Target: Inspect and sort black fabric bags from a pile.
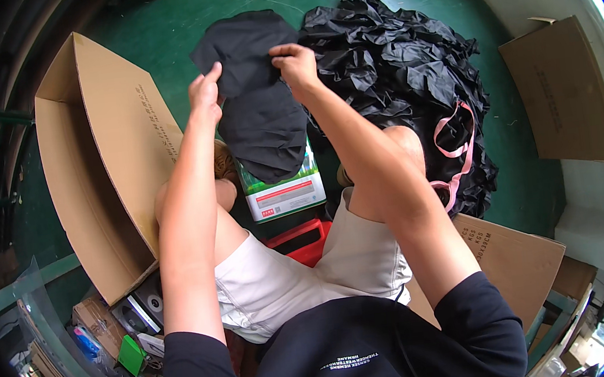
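A flat, rounded piece of black fabric (247, 47) is stretched out in front of me between my two hands. My left hand (205, 95) grips its left edge with the thumb raised. At its right edge my right hand (295, 65) pinches the fabric between thumb and fingers. Below it, more black fabric (266, 137) lies over a white and green square tin (287, 199) between my knees. Whether the upper and lower fabric are one piece I cannot tell. Just right of my right hand rises a big crumpled heap of black fabric pieces (391, 54).
A tall cardboard box (128, 111) stands open at my left. Pink straps (470, 145) lie on the heap's near side. A red plastic object (304, 241) sits between my legs. Another carton (511, 255) is at my right, and one (560, 88) leans by the wall.
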A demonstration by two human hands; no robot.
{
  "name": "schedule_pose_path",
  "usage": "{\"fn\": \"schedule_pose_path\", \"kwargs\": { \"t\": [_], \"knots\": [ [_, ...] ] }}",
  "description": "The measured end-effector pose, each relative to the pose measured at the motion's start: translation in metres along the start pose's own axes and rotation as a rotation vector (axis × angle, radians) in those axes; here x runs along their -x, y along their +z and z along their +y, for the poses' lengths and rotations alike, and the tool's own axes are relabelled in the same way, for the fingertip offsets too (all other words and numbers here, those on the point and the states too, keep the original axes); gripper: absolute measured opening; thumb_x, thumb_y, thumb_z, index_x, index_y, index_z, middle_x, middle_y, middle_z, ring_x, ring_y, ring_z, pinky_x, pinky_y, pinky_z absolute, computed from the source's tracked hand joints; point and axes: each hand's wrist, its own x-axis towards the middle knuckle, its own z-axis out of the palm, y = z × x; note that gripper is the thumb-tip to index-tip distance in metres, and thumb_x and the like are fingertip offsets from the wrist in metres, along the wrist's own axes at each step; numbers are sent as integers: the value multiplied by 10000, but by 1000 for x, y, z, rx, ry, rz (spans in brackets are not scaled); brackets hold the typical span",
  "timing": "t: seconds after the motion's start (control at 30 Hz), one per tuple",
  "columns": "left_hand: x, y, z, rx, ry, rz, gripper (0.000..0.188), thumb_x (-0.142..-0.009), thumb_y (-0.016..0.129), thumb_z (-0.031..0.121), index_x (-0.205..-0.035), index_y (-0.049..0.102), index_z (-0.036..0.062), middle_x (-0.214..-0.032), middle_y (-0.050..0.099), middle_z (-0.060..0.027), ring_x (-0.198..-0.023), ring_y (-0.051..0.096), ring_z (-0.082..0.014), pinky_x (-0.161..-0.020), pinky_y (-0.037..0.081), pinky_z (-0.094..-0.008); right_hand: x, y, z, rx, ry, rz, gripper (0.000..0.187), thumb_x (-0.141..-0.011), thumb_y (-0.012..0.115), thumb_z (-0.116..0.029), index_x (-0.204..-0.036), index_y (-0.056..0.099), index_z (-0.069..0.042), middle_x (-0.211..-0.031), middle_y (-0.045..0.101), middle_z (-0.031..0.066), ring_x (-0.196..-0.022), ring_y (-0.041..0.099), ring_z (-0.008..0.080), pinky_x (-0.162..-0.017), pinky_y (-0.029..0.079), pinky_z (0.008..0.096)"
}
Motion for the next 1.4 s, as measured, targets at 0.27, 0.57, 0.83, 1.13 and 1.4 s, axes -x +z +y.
{"fn": "schedule_pose_path", "kwargs": {
  "t": [0.27,0.57,0.83,1.13,1.4],
  "knots": [
    [42,-76,-175,-314,-61,619,329,-869,741,237,-890,670,-84,-916,690,-142,-857,608,-197,-805,467,-350,86,-1,156,272,329,268,225,-764,658,9,-958,759,-44,-895,735,99,-819,680,174,-778,522,293],
    [70,-67,-176,-268,118,566,321,-889,716,218,-831,611,-80,-771,615,-58,-731,479,-135,-699,432,-331,85,-4,137,179,130,89,447,-793,658,33,-1232,654,-48,-970,705,85,-734,643,146,-693,518,268],
    [4,-49,-121,-237,154,407,402,-863,742,252,-1074,621,-69,-885,618,-57,-805,543,-123,-718,428,-282,32,23,73,-405,224,-104,664,-806,614,109,-1432,429,-12,-943,644,96,-651,574,137,-560,470,262],
    [-40,-31,-44,-374,165,382,391,-860,715,189,-587,470,53,-546,472,-4,-463,402,-119,-429,309,-329,-38,23,45,-340,243,-247,620,-847,566,118,-1437,416,3,-938,642,140,-672,610,186,-589,472,282],
    [9,-74,-142,-672,-209,578,363,-859,705,271,-890,709,-91,-833,722,-183,-600,705,-241,-617,553,-370,8,-8,134,94,452,-135,508,-795,556,134,-1279,606,-14,-898,661,132,-594,609,198,-505,464,284]
  ]
}}
